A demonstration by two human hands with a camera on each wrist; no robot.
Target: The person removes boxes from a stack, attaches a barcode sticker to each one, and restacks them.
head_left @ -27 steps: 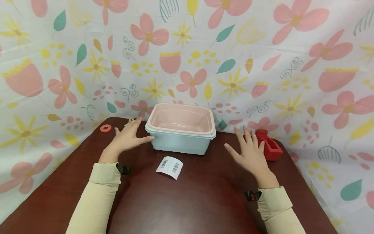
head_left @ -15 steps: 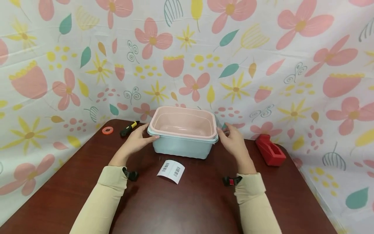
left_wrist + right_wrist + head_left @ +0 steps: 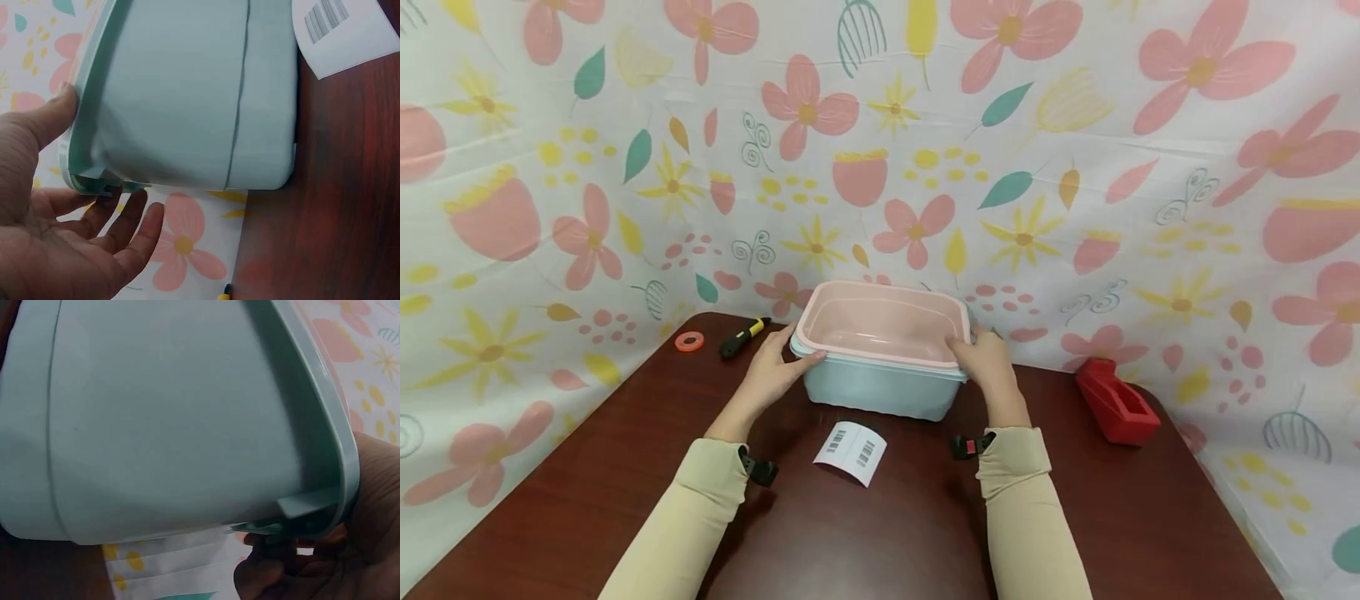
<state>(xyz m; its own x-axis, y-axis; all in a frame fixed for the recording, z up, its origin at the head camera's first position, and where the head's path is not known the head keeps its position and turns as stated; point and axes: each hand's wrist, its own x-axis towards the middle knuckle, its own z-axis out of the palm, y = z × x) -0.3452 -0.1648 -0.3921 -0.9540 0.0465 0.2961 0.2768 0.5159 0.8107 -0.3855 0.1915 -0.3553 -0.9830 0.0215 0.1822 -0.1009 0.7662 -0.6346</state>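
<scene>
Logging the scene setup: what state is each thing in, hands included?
Blue tub: upright, held at both ends
Pink tub: open-topped, nested in blue tub
Left hand: grips blue tub's rim
Right hand: grips opposite end
Paper: curled, barcodes up
Cutter: lying down, blade position unclear
Tape roll: lying flat
Tape dispenser: upright, no tape visible inside

A reddish-brown table (image 3: 865, 554) carries a cutter (image 3: 742, 338), tape ring (image 3: 688, 348), label (image 3: 852, 452), blue basin (image 3: 876, 390) and red dispenser (image 3: 1111, 417).
</scene>
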